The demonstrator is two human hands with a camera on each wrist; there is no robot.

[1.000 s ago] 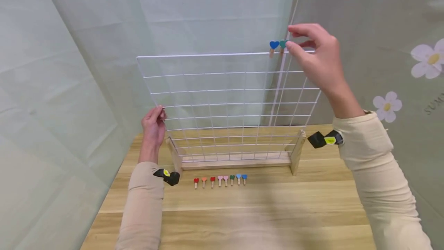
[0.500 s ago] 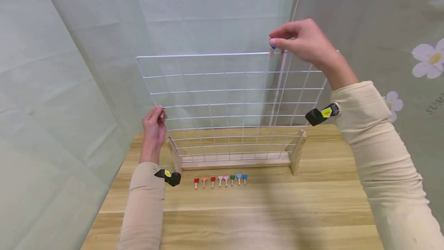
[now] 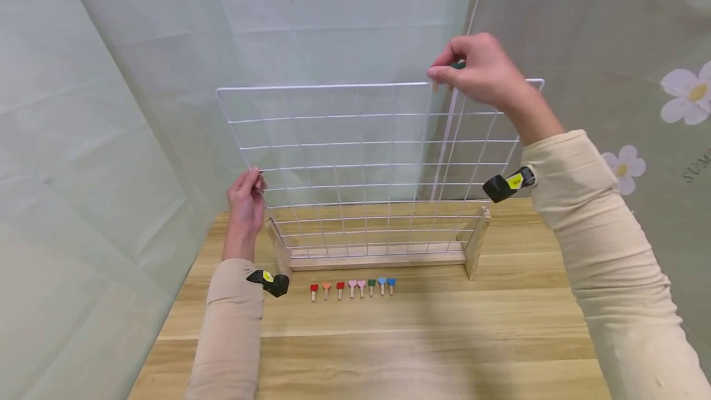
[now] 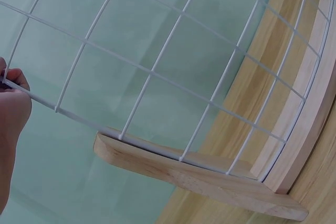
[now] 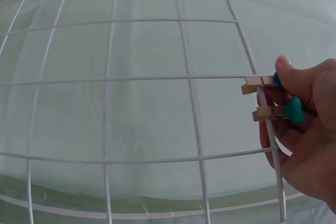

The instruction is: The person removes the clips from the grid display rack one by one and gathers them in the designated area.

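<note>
The right hand (image 3: 484, 73) pinches a blue-headed clip (image 5: 261, 81) on the top wire of the upright white wire grid (image 3: 361, 165), near its right corner, with a teal-headed clip (image 5: 278, 112) just beside it (both clips stand upright, heart heads above the wire, wooden legs down). The left hand (image 3: 245, 199) grips the grid's left edge low down, near the wooden stand (image 3: 378, 259). A row of small heart clips (image 3: 352, 287) lies on the table (image 3: 389, 338) in front of it.

Row of seven coloured heart clips (image 3: 352, 288) on the wooden table (image 3: 389, 338); flower-printed curtain (image 3: 622, 169) behind.
</note>
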